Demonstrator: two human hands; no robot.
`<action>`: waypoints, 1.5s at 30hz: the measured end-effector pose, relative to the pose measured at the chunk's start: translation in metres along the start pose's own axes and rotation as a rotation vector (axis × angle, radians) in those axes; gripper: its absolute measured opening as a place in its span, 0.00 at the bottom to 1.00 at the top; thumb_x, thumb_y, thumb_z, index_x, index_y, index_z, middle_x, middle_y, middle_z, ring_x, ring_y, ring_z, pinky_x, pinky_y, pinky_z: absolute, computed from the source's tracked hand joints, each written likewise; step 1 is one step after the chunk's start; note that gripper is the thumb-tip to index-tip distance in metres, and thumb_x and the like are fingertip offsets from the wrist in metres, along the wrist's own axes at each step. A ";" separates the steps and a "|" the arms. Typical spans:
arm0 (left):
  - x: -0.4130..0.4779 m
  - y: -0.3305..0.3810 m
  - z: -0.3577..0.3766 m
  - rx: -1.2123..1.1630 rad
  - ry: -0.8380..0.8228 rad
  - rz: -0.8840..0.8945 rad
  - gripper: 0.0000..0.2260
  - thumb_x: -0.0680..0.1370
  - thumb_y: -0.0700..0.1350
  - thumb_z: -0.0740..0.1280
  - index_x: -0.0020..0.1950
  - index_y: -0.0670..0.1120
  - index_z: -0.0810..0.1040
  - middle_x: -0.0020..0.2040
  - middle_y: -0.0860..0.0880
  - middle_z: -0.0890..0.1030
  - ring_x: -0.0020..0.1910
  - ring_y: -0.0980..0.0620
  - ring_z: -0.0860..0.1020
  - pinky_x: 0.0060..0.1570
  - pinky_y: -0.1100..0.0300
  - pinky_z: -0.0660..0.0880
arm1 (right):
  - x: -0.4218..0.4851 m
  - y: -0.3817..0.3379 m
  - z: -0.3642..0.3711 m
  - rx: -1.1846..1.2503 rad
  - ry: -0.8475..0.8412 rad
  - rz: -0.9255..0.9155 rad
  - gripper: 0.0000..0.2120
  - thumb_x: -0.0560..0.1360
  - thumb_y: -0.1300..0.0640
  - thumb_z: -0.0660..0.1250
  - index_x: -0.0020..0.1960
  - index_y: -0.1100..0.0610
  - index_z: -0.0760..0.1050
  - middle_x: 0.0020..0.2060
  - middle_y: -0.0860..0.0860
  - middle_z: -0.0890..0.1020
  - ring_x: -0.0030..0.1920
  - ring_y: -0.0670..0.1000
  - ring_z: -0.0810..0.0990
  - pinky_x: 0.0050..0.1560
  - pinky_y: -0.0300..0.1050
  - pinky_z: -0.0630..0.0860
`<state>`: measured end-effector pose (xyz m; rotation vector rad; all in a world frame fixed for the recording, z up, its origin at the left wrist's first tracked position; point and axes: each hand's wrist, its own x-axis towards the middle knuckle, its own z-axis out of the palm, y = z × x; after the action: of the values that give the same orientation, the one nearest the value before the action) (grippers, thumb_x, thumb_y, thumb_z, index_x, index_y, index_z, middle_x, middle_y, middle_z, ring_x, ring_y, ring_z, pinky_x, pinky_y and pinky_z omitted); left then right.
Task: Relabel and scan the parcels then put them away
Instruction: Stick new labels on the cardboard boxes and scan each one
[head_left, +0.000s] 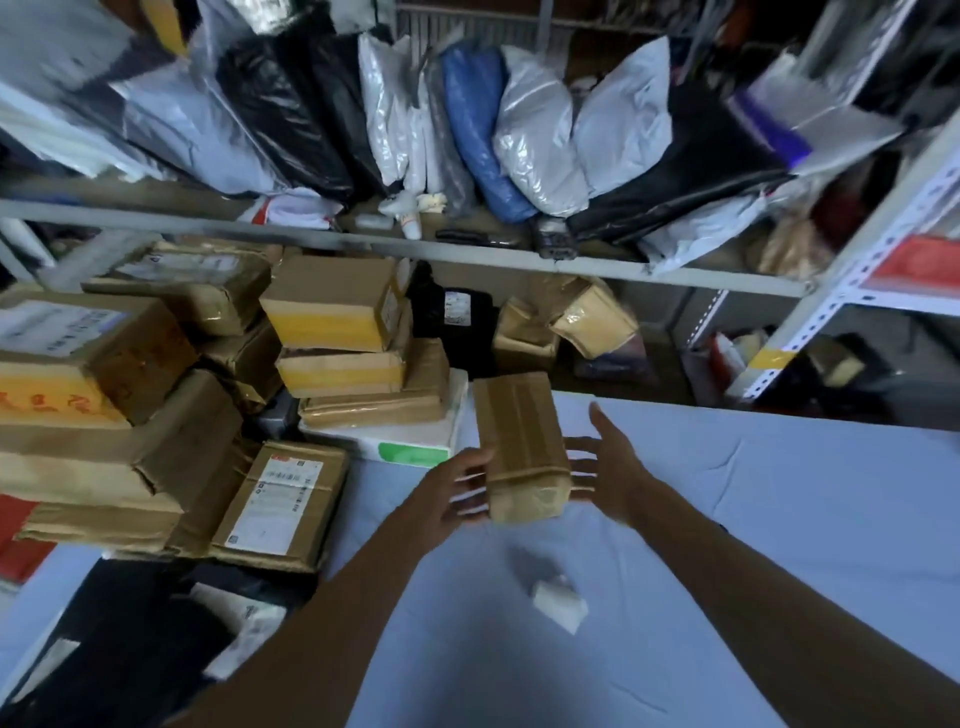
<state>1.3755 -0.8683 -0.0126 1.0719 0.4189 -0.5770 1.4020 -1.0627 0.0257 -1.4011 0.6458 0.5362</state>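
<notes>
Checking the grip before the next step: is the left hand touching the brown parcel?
Touching. The head view shows the left hand with its fingers against the near left edge of the brown parcel, and no gap is visible between them.

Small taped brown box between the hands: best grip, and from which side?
Grip the taped brown box across its two long side faces, one palm per side, left hand from the left, right hand from the right. It is narrow and elongated, and both flanks are exposed.
</notes>
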 end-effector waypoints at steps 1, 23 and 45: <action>0.002 -0.004 0.006 -0.007 -0.030 -0.019 0.05 0.75 0.46 0.67 0.45 0.45 0.78 0.43 0.46 0.79 0.43 0.47 0.78 0.46 0.54 0.73 | -0.004 0.002 -0.009 -0.026 -0.001 0.020 0.31 0.75 0.34 0.58 0.59 0.61 0.73 0.45 0.58 0.78 0.43 0.57 0.77 0.40 0.48 0.72; 0.042 -0.104 0.173 0.429 -0.051 -0.043 0.29 0.68 0.38 0.76 0.66 0.45 0.68 0.53 0.42 0.82 0.49 0.43 0.83 0.49 0.47 0.80 | -0.001 0.040 -0.197 -0.508 0.294 -0.252 0.25 0.76 0.37 0.60 0.55 0.59 0.74 0.47 0.52 0.80 0.44 0.52 0.78 0.39 0.42 0.71; 0.068 -0.173 0.127 0.226 0.136 -0.031 0.43 0.53 0.39 0.80 0.67 0.44 0.70 0.59 0.45 0.80 0.55 0.44 0.81 0.51 0.42 0.79 | 0.056 0.117 -0.229 -0.986 0.375 -0.068 0.17 0.72 0.58 0.65 0.59 0.62 0.68 0.52 0.59 0.78 0.53 0.62 0.78 0.46 0.48 0.73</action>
<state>1.3264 -1.0605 -0.1185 1.3286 0.4980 -0.5907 1.3396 -1.2804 -0.1088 -2.4841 0.6481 0.5654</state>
